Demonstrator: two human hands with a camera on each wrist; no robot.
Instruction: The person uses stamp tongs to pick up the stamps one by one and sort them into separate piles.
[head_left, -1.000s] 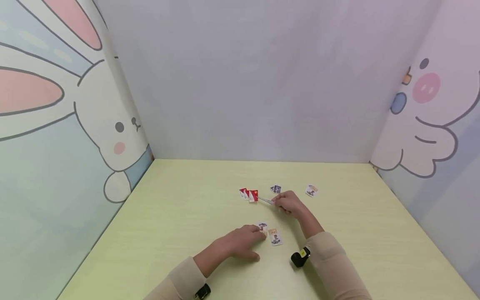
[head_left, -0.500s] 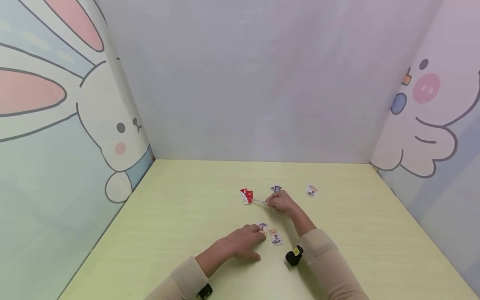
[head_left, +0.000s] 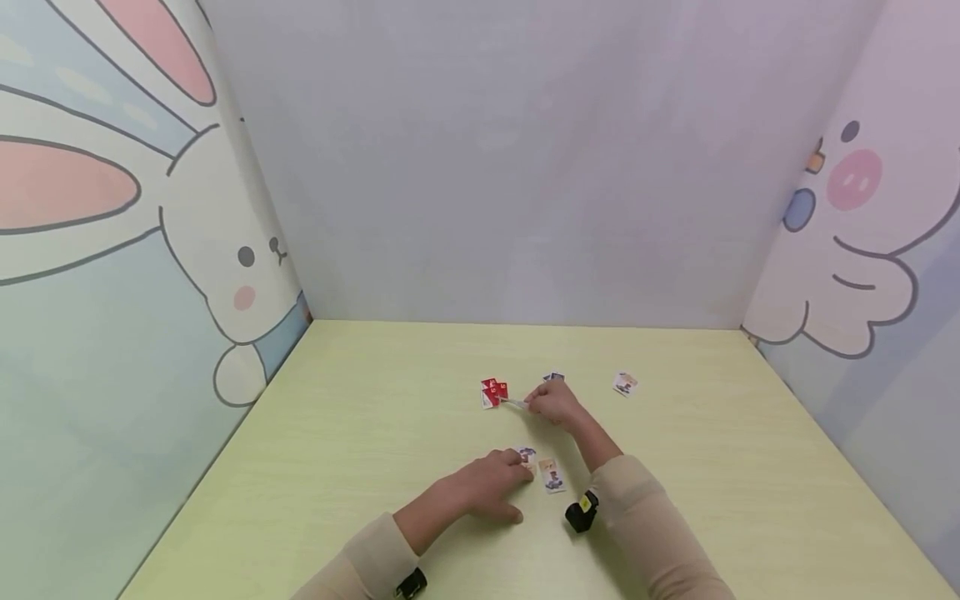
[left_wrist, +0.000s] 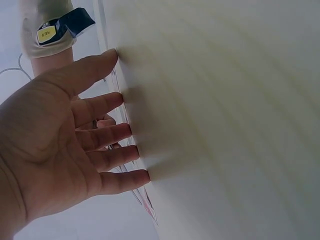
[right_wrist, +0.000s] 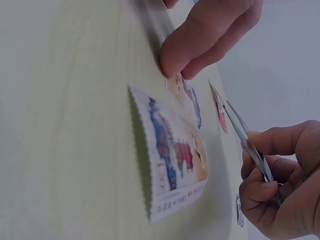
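Observation:
In the head view my right hand [head_left: 555,402] pinches a pair of tweezers [head_left: 514,403] between thumb and fingers. The tips reach the overlapping red-and-white stamps [head_left: 491,398]. Seen from the right wrist, the arms of the tweezers [right_wrist: 245,137] stand a little apart near a red stamp [right_wrist: 221,114]; whether they grip it I cannot tell. My left hand [head_left: 480,485] rests with extended fingers, its fingertips on a picture stamp [head_left: 528,457]. Beside that lies another picture stamp [head_left: 552,477], with a toothed edge and one side lifted in the right wrist view [right_wrist: 175,157].
Dark stamps [head_left: 554,377] lie just beyond my right hand, partly hidden by it. Farther right is one more picture stamp [head_left: 625,383]. The pale yellow table [head_left: 375,400] meets a plain back wall [head_left: 525,167], with cartoon-printed walls on both sides.
My right hand and the tweezers have moved left, taking a red stamp from the right end of the row onto the others, which now overlap closely. The left hand stays in place.

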